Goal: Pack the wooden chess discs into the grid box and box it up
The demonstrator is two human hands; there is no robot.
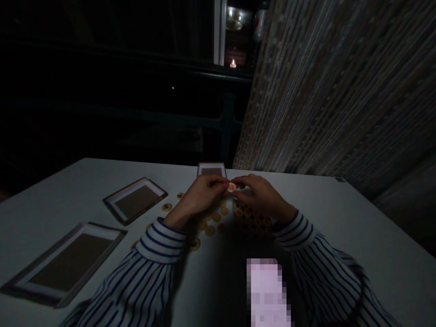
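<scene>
Above the middle of the table, my left hand [201, 196] and my right hand [263, 196] meet, fingertips pinching one small round Chinese chess piece [232, 187] with a red character facing me. Loose chess pieces [216, 217] lie on the table below, several with plain faces up. One with a dark character [195, 244] rests nearer to me, and another dark-marked one [166, 207] is left of my left wrist. Under my right hand, rows of chess pieces [254, 222] stand packed together, partly in shadow; whether a box holds them cannot be made out.
Shallow rectangular box parts lie on the white table [340, 236]: a large one [91, 227] at left, a medium one [155, 181] behind it, a small one [211, 166] at the far edge. A lit, blurred phone-like screen [269, 290] is near me. A string curtain [306, 91] hangs right.
</scene>
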